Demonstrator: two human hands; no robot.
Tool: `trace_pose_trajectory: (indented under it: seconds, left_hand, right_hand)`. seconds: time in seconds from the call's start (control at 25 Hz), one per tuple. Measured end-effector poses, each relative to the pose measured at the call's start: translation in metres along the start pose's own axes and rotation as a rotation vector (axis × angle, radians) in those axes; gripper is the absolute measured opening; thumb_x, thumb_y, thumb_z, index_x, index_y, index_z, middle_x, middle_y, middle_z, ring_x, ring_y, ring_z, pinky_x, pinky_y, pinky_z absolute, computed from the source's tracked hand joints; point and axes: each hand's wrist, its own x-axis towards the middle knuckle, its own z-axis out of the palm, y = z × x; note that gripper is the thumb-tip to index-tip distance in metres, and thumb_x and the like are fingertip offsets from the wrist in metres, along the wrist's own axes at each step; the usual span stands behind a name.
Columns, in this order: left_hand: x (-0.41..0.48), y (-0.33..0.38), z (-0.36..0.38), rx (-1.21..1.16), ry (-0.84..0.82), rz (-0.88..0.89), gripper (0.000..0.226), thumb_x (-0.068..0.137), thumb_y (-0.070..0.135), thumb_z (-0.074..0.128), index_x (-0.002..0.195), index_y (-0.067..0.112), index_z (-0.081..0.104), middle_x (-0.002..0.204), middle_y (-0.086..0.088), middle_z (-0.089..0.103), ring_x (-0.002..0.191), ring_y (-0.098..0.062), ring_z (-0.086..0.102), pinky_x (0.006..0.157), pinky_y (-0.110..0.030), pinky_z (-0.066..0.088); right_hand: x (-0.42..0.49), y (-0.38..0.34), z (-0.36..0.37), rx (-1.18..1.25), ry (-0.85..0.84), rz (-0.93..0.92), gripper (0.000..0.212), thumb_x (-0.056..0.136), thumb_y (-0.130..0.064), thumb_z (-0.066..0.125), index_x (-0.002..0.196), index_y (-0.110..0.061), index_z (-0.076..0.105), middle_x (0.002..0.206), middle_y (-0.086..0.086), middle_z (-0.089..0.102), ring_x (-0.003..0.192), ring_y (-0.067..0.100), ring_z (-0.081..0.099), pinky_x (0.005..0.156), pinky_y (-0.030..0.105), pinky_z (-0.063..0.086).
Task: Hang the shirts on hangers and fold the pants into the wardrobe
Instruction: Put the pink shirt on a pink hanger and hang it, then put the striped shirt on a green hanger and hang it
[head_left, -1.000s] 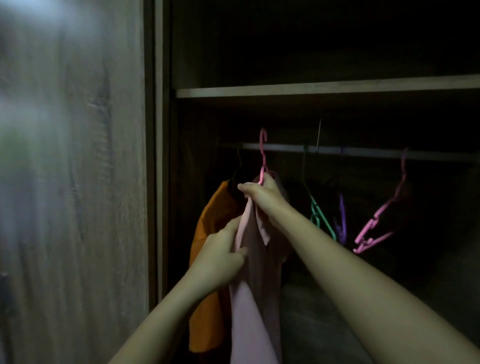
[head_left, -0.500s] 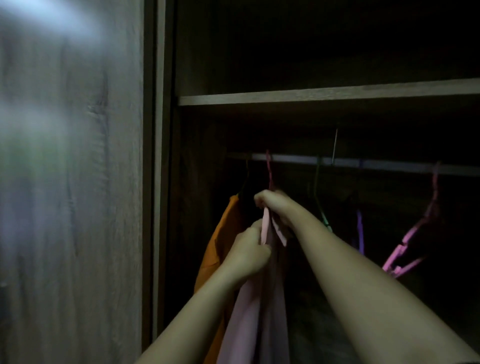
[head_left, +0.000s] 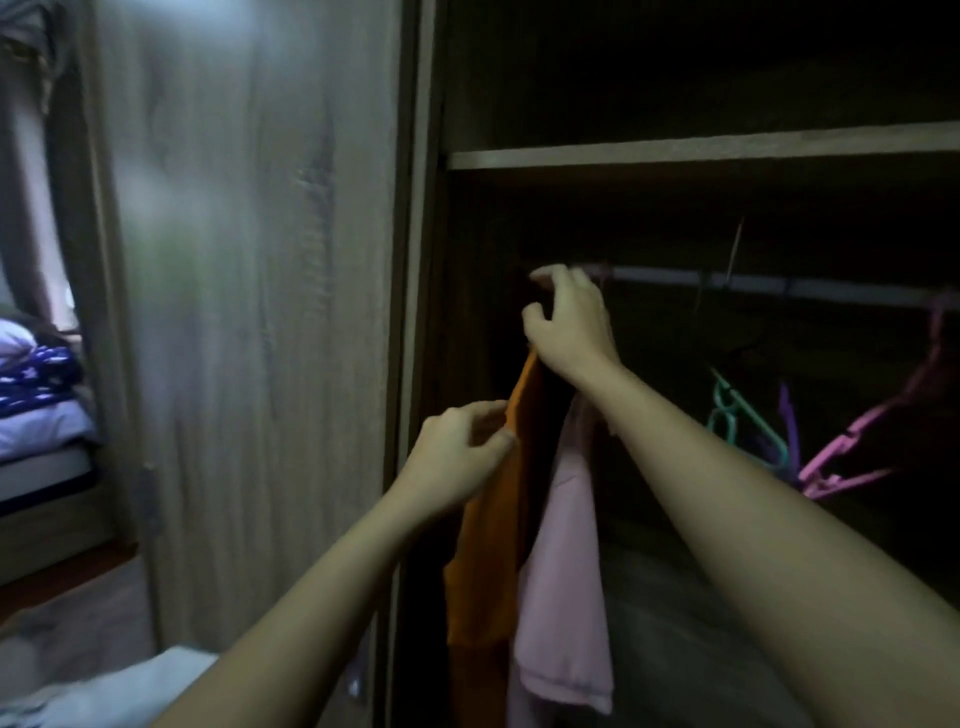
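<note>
Dim wardrobe (head_left: 675, 151), left hand (head_left: 457, 457) pinching orange shirt (head_left: 488, 551), right hand (head_left: 571, 327) at rail (head_left: 753, 283), grip unclear

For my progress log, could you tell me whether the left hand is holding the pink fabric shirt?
No, the left hand pinches the edge of the orange fabric shirt; the pink fabric shirt hangs beside it.
</note>
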Motion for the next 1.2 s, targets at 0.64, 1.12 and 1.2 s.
trace_pose_trajectory:
  seconds: [0.64,1.12,1.2]
  left_hand:
    - [-0.234,-0.269,-0.185,0.717,-0.072,-0.415,0.041,0.096,0.03,0.045,0.134,0.013,0.047,0.132,-0.014,0.054,0.116,-0.035,0.054,0.09,-0.041,0.045]
    - [-0.292,-0.363,-0.176,0.825,-0.224,-0.424,0.067,0.093,0.05,0.013,0.147,0.017,-0.011,0.146,0.008,-0.023,0.136,-0.011,-0.025,0.11,-0.029,-0.013]
    - [-0.291,-0.365,-0.177,0.806,-0.225,-0.411,0.067,0.093,0.05,0.013,0.145,0.018,-0.014,0.146,0.008,-0.023,0.136,-0.01,-0.025,0.112,-0.03,-0.012]
  right_hand:
    - [-0.228,-0.172,0.258,0.075,-0.817,-0.435,0.035,0.085,-0.01,0.047,0.117,-0.001,0.055,0.119,0.019,0.055,0.111,0.035,0.048,0.094,0.038,0.036]
    - [-0.265,-0.149,0.354,-0.19,-1.103,0.191,0.046,0.095,-0.035,0.044,0.127,-0.003,0.049,0.13,0.021,0.053,0.117,0.036,0.052,0.093,0.038,0.043]
    - [-0.26,-0.153,0.352,-0.258,-1.036,0.115,0.038,0.093,-0.034,0.048,0.114,-0.004,0.058,0.119,0.019,0.06,0.108,0.035,0.057,0.086,0.036,0.046]
